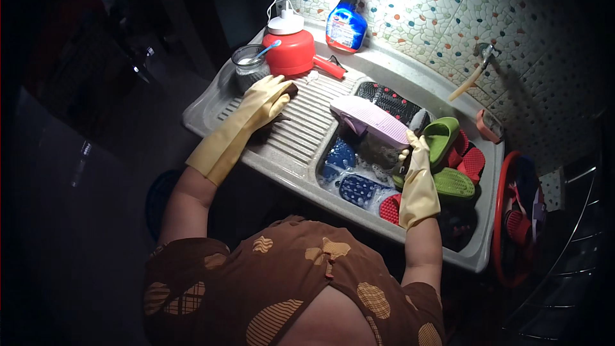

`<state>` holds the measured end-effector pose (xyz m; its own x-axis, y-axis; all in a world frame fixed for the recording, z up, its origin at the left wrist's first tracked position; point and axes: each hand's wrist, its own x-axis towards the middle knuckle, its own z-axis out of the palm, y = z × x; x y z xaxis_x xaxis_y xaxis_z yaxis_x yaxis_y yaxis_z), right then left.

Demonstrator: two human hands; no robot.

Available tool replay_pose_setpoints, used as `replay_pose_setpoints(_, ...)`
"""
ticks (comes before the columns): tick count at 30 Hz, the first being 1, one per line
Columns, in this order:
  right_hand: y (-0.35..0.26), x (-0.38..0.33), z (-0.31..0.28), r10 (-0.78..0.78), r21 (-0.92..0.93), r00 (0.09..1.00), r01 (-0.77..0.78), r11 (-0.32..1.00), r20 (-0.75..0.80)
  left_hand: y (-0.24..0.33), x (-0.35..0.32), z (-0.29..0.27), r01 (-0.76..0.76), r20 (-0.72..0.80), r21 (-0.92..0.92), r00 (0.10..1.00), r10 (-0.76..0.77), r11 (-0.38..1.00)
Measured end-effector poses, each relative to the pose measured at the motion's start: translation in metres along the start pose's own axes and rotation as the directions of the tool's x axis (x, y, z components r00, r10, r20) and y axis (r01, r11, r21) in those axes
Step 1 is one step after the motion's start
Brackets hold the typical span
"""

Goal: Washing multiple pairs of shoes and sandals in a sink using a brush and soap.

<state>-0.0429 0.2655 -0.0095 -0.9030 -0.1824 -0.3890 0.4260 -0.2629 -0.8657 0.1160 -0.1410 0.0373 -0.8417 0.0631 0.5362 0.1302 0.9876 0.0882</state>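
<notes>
Both of my hands wear long cream rubber gloves. My right hand (416, 166) grips one end of a lilac slipper (371, 118), which lies tilted over the sink basin with its ridged sole showing. On the ribbed drainboard (301, 134), my left hand (266, 97) is closed round a small dark brown thing (293, 91); its kind I cannot make out. Another dark piece (261, 133) lies under that wrist. Blue slippers (362, 189) sit in sudsy water, while green slippers (442, 141), red ones (471, 163) and a black-soled shoe (391, 99) crowd the basin.
Beyond my left hand stand a glass jar (248, 67) with a blue-handled utensil and a red plastic vessel (289, 51) with a handle. A blue spray bottle (346, 22) rests on the back ledge. Right are a wall tap (487, 52) and a red tub (498, 230) holding more footwear.
</notes>
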Motion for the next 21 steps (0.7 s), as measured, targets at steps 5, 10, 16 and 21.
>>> replay_pose_setpoints(5,-0.007,-0.003,0.001,-0.053,-0.021,0.996,0.051,0.998,-0.066,-0.028,-0.024,0.036,0.361,0.323,0.104,0.869,-0.375,0.927)
replay_pose_setpoints(10,-0.019,-0.007,0.001,-0.086,-0.007,0.989,0.085,0.996,-0.121,-0.023,-0.038,0.061,0.317,0.217,-0.001,0.926,-0.310,0.948)
replay_pose_setpoints(16,-0.027,-0.011,-0.002,-0.130,-0.005,0.981,0.130,0.991,-0.146,0.062,-0.027,0.059,0.178,0.272,-0.094,0.951,-0.147,0.980)
replay_pose_setpoints(21,-0.027,-0.010,-0.004,-0.164,-0.088,0.970,0.150,0.985,-0.177,0.126,-0.013,0.060,0.178,0.319,-0.122,0.939,-0.131,0.977)
